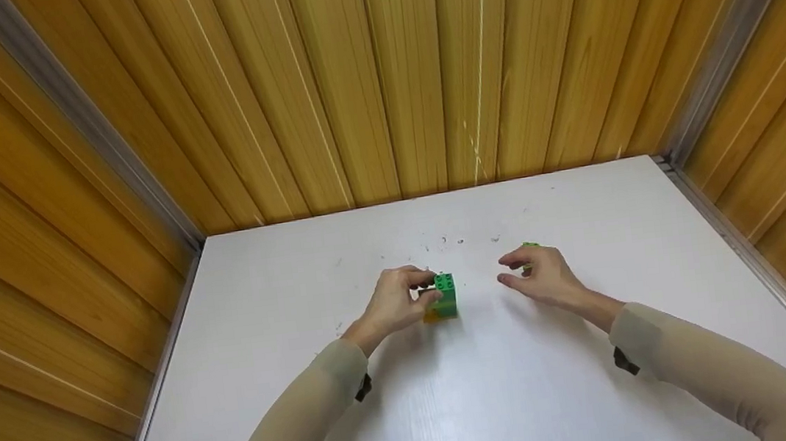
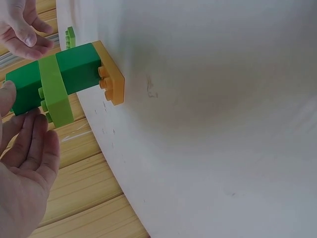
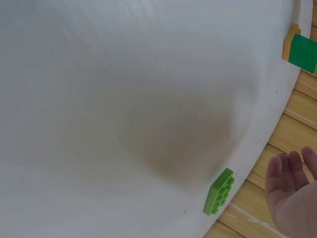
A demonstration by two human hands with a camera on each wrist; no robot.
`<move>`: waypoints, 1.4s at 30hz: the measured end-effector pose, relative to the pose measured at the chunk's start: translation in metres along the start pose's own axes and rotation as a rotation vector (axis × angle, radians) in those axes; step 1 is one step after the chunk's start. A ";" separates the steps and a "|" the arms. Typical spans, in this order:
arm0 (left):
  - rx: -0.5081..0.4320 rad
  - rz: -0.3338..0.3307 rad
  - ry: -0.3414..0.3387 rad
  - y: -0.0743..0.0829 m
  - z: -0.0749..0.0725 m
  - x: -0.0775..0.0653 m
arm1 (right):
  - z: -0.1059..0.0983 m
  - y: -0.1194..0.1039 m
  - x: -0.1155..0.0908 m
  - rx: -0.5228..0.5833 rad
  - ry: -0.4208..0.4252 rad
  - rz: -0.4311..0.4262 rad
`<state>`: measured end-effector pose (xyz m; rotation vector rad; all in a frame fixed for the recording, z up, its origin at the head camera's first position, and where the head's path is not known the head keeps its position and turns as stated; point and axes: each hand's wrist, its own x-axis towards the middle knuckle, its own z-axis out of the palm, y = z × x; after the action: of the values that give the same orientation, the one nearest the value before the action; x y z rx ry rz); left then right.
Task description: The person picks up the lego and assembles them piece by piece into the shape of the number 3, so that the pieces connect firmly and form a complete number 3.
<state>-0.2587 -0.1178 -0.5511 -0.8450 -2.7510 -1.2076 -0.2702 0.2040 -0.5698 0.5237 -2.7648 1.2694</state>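
Note:
A small tower of toy building bricks [image 2: 77,72] stands on the white table, its orange base brick [image 2: 113,74] at the bottom. Above that come a dark green brick, a light green brick [image 2: 55,87] and another dark green brick [image 1: 444,281] with studs on top. My left hand [image 1: 398,297] pinches the tower near its top between thumb and fingers. To the right, my right hand [image 1: 540,274] hovers with fingers spread from the thumb and nothing between them. Beyond and partly behind it lies a flat light green brick [image 3: 219,192], studs showing in the right wrist view.
The white table [image 1: 415,410] has small dark scuff marks beyond the hands. Wooden plank walls [image 1: 348,85] rise behind it and at both sides, with grey metal posts [image 1: 712,36] at the back corners.

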 end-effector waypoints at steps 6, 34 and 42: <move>-0.006 0.022 0.006 0.000 0.000 0.000 | -0.006 0.006 -0.001 -0.003 0.036 0.006; 0.001 0.019 0.017 0.000 0.002 0.001 | -0.023 0.031 -0.006 -0.108 0.076 0.192; 0.002 0.016 0.013 -0.002 0.002 0.000 | -0.018 0.035 0.000 -0.157 0.086 0.210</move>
<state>-0.2594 -0.1171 -0.5534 -0.8537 -2.7298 -1.2034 -0.2828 0.2386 -0.5829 0.1680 -2.8743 1.0662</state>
